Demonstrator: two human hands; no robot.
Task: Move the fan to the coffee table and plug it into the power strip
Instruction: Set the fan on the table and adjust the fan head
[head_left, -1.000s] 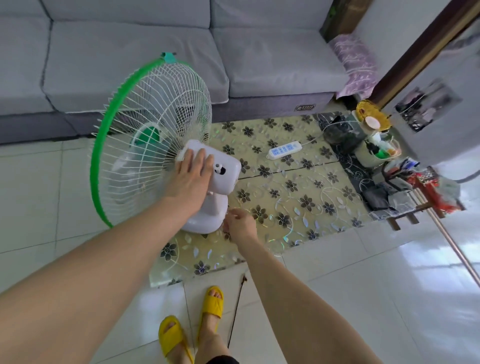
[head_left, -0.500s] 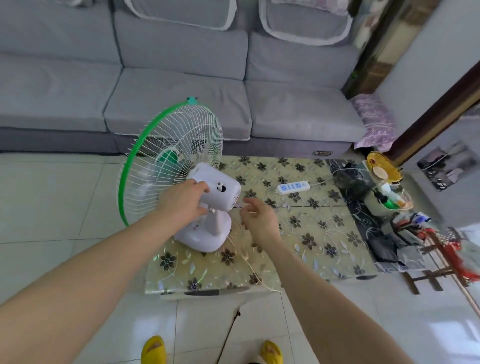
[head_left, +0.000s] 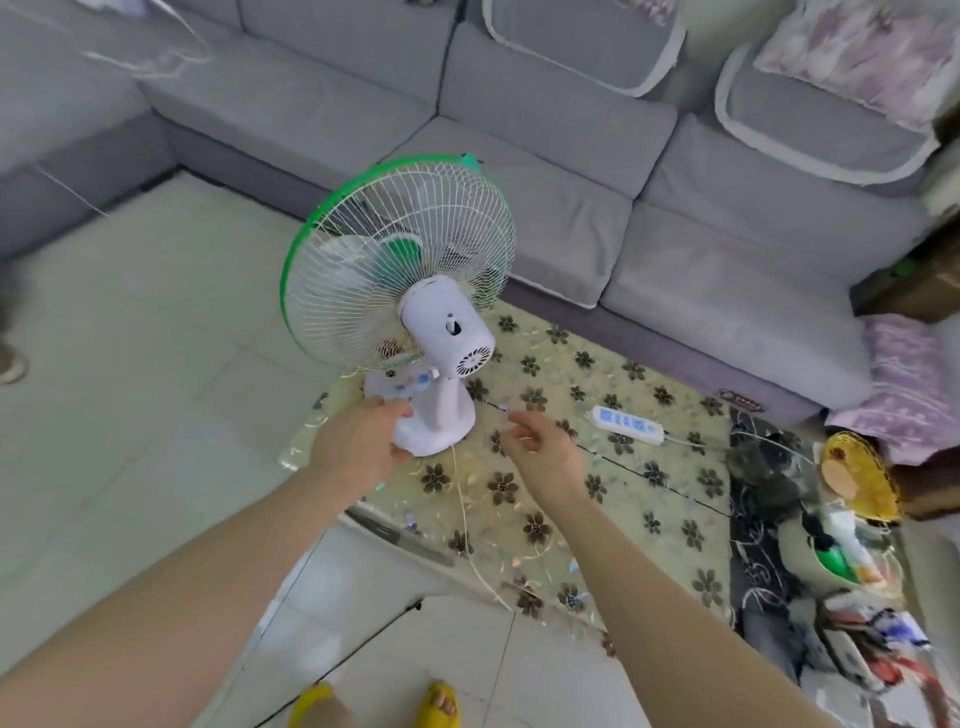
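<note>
Fan (head_left: 415, 322): stands upright on the table (head_left: 613, 499), at the left far corner; its base is fully on the patterned cover, so the move to the table appears done.
Fan orientation: the green-rimmed grille faces away, toward the sofa (head_left: 675, 182); the motor housing faces the person.
Left hand (head_left: 358, 447): fingers curled around the near left edge of the fan base, touching it; probably steadying the base or trimming its position.
Right hand (head_left: 540, 447): loosely open, fingers slightly bent, holding nothing; it hovers over the table just to the right of the base.
Cord (head_left: 462, 514): a thin pale line runs from the base toward the near edge of the table and drops over it; the plug end is not visible.
Power strip (head_left: 628, 425): lies flat near the far edge, at mid-table, apart from the fan; no plug is seen in its sockets.
Clutter (head_left: 841, 551): bowls and packets crowd the right end of the table, leaving the left end for the fan.
Step in hand: settling the fan; plugging in is not yet done.
Next requirement: find the plug along the cord and bring it to the power strip.
Risk: the hanging cord could snag and tug the light base.
</note>
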